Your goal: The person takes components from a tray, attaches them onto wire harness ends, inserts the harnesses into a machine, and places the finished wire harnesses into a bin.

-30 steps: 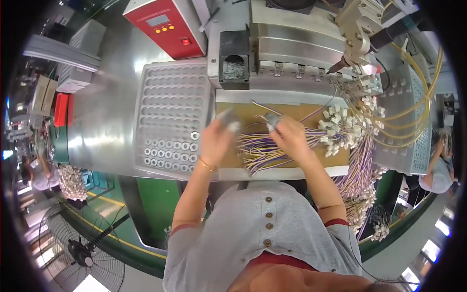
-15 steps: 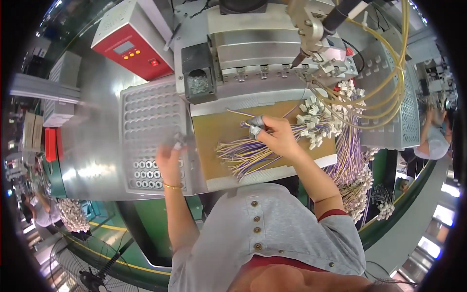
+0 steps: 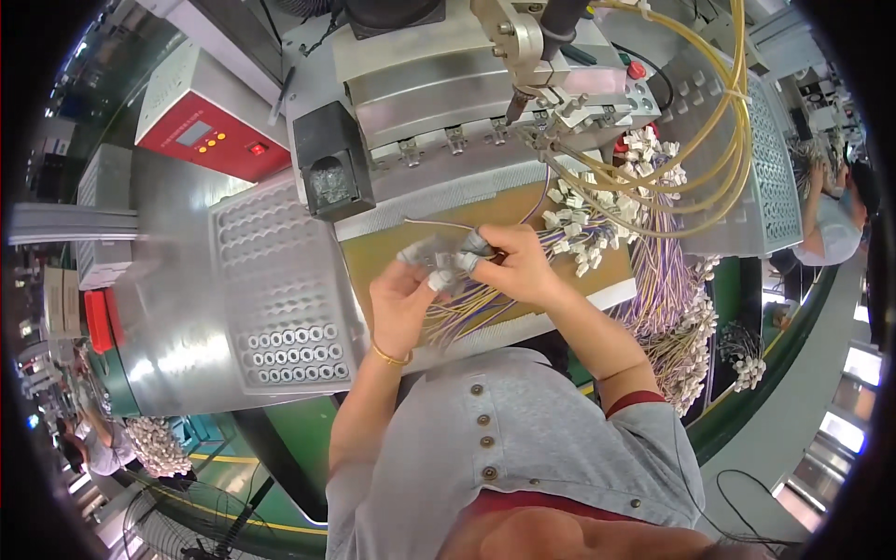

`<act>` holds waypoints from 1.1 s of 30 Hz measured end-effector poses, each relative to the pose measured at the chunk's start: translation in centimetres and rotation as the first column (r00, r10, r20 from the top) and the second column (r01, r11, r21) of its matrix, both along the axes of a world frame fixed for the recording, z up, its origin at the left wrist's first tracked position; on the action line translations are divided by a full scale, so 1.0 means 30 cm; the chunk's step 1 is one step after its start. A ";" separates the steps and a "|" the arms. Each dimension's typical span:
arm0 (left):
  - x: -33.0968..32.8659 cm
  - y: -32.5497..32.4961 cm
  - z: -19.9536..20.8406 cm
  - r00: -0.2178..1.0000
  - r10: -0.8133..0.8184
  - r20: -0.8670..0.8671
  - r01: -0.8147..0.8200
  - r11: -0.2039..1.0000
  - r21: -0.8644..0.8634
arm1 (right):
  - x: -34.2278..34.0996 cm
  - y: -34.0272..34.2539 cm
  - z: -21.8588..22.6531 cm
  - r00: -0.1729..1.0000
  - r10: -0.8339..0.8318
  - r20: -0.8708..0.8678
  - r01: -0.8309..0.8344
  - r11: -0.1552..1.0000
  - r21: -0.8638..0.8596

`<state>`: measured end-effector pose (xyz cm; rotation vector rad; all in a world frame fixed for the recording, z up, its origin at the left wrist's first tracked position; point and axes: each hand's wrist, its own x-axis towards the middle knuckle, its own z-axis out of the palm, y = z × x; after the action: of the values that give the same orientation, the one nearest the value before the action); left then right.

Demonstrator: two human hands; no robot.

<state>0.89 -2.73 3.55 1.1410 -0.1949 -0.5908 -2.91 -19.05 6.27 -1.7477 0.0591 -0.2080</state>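
Observation:
My left hand (image 3: 407, 297) and my right hand (image 3: 511, 264) meet over a brown work board (image 3: 392, 254). Grey finger covers sit on the fingertips of both hands. Together they pinch a thin wire (image 3: 439, 225) that runs up toward the machine. The left fingers also press a small white piece; I cannot tell what it is. A bundle of purple and yellow wires (image 3: 467, 313) lies on the board under my hands. A gold bracelet circles my left wrist.
A perforated metal tray (image 3: 280, 289) with several small rings stands to the left. A black box (image 3: 331, 168) and a grey machine (image 3: 467, 65) stand behind the board, a red control unit (image 3: 210, 135) further left. White connectors on wires (image 3: 607, 196) and yellow tubes (image 3: 681, 159) hang right. Another person (image 3: 831, 215) works at far right.
My left hand has come back from the perforated tray to the board and joined the right hand at the wire. The view has shifted left and down.

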 end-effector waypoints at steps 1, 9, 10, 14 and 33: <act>0.000 -0.007 0.007 1.000 -0.004 -0.003 0.004 1.000 0.003 | 0.003 -0.003 0.000 1.000 0.012 0.000 -0.012 0.999 0.032; -0.021 -0.039 0.038 0.945 0.062 0.320 -0.058 0.998 -0.021 | 0.002 -0.033 0.006 0.997 0.055 0.049 -0.053 0.997 -0.047; -0.021 -0.039 0.042 0.946 0.060 0.318 -0.056 0.998 -0.021 | 0.006 -0.045 0.021 0.990 0.092 0.106 -0.079 0.989 -0.127; -0.009 -0.045 0.067 0.977 0.005 0.212 -0.016 0.999 0.051 | -0.001 -0.043 0.015 0.985 0.168 0.042 -0.165 0.983 -0.078; 0.132 -0.190 -0.249 0.474 -0.617 0.628 -0.137 0.653 0.745 | 0.011 -0.313 -0.145 0.721 -0.690 0.055 0.570 0.638 0.518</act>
<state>4.86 -8.43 -3.92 2.1958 -1.1458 -0.2928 -2.58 -28.43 1.91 -1.1309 0.5172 -0.8712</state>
